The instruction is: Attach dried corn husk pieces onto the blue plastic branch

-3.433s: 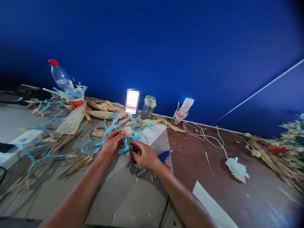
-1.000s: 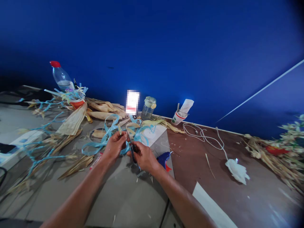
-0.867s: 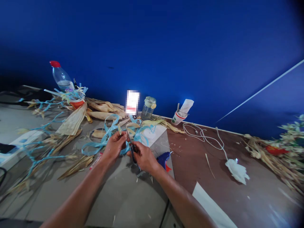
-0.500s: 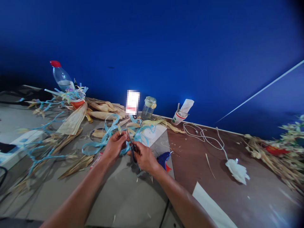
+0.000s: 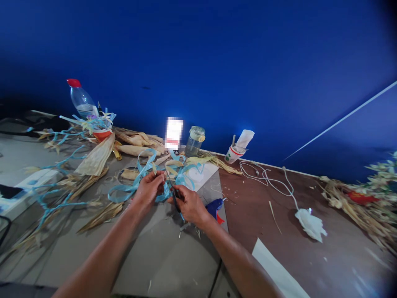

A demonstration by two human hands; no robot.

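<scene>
My right hand is closed around the dark handles of a pair of scissors, whose blades point up and toward my left hand. Pinched in the fingers of my left hand is a small pale piece of corn husk, its tip sticking up above the fingertips. Loops of light-blue ribbon lie around and behind both hands. Just right of my right hand rests a blue glue gun with a red trigger. My fingers hide part of the husk piece.
Dried corn husks and blue-wrapped branches cover the left side. Along the wall stand a red-capped bottle, a lidded jar and a paper cup. A white cable, a husk bundle and white paper lie right.
The scissors and my right hand have shifted very slightly, and the blades now sit a little apart from my left fingertips. My left hand keeps its pinch.
</scene>
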